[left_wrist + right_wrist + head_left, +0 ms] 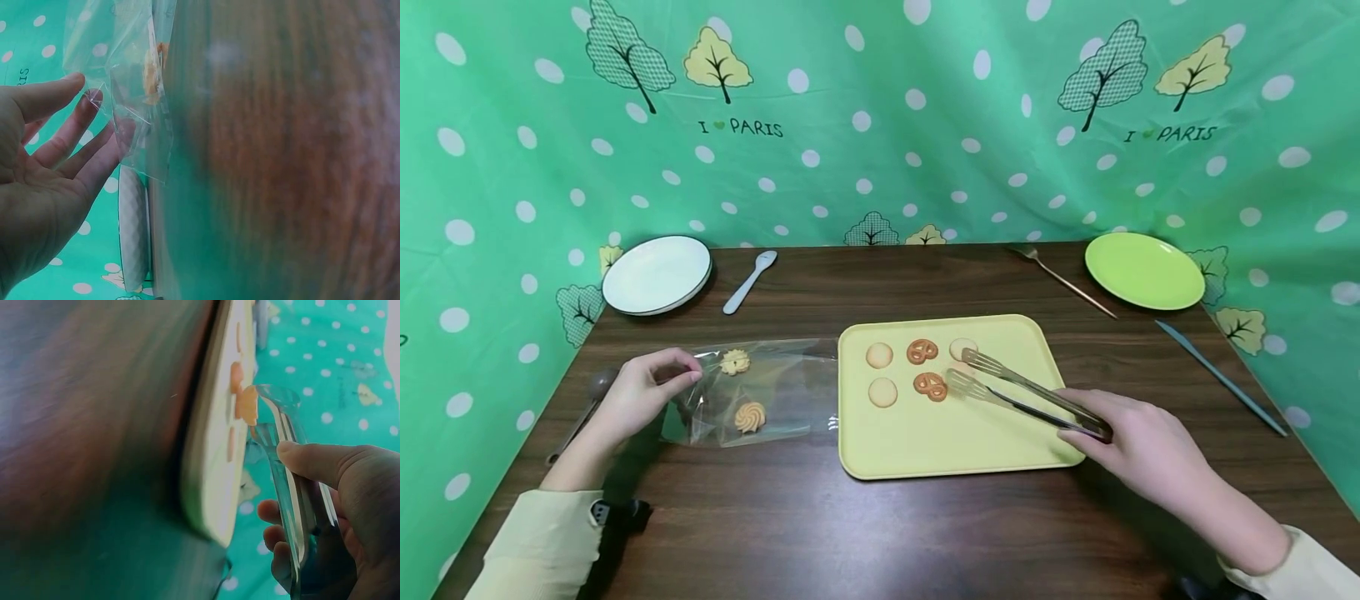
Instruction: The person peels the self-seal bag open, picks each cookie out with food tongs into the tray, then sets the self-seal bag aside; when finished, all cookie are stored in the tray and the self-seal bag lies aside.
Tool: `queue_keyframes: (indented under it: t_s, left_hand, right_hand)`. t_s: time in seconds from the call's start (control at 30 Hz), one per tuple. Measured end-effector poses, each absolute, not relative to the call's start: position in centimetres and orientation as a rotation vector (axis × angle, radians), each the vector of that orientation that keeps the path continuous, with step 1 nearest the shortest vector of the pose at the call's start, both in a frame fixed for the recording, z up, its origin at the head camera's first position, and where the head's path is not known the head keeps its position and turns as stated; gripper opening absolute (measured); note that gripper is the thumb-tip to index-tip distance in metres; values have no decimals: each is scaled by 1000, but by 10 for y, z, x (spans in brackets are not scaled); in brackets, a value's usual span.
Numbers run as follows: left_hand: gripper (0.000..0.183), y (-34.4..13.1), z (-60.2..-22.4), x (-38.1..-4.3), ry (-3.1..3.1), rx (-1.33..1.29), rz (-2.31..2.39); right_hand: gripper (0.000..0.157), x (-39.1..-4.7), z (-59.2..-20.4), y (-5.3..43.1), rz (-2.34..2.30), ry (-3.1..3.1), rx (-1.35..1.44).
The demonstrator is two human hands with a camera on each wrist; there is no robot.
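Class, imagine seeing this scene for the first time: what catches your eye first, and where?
A bright green dotted cloth fills the background behind the table. Right of centre, metal tongs in the right grip reach over cookies on a yellow tray. Left of the tray, the left grip holds the end of a clear bag with two cookies inside.

Plain cream sleeves [538, 537] end above bare hands [642, 390], with a small black device [627, 515] at the left cuff [567, 507].

"The clear bag [778, 396]?"
"Left of the yellow tray [925, 446], two cookies [750, 417] (one swirled) inside."
"And the metal tongs [1037, 388]?"
"Slanting over the tray, tips by a pale round cookie [961, 345]."
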State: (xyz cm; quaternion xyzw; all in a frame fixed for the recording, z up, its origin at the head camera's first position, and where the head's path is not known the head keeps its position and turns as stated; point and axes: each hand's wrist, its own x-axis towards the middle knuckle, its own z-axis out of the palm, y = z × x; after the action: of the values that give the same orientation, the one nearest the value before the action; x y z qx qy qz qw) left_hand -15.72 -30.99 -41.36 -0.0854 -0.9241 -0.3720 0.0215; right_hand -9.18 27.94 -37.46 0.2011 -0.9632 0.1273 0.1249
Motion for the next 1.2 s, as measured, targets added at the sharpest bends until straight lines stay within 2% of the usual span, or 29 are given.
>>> queue_keyframes:
  t_s: [0.33,0.93,1.2]
  left_hand:
    - [12,-308,-414,-156,-2859,-275,-1162]
    - [12,-307,-412,-156,-2861,-285,-1159]
    - [10,-309,-417,-158,-2867,-274,-1127]
  right_hand:
    - [48,-85,-380,295,332,-2860,518]
    - [53,-87,-382,295,278,-2779,601]
    - [45,-87,-382,295,302,-2758,602]
